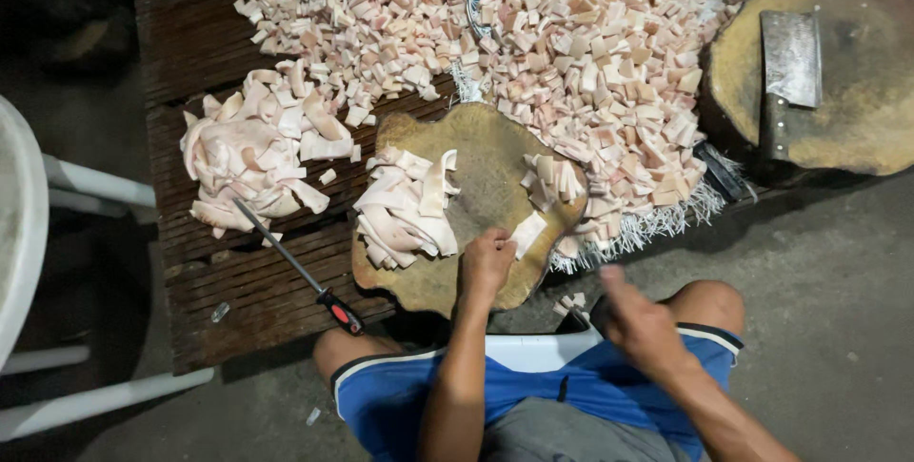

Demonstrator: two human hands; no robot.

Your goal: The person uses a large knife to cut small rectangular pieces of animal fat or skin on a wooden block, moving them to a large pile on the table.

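Pork-skin strip [526, 232] pinned on round chopping block [476, 205] beneath left hand [486, 262], fingers curled down; right hand [636, 317], blurred, grip indeterminate. Step: positioning before dicing; next move likely requires a blade.

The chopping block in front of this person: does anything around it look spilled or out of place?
A few cut pieces lie off the table edge, near the person's lap. The sharpening steel lies slanted on the wooden table, its tip among the uncut strips. The left hand rests on the chopping block.
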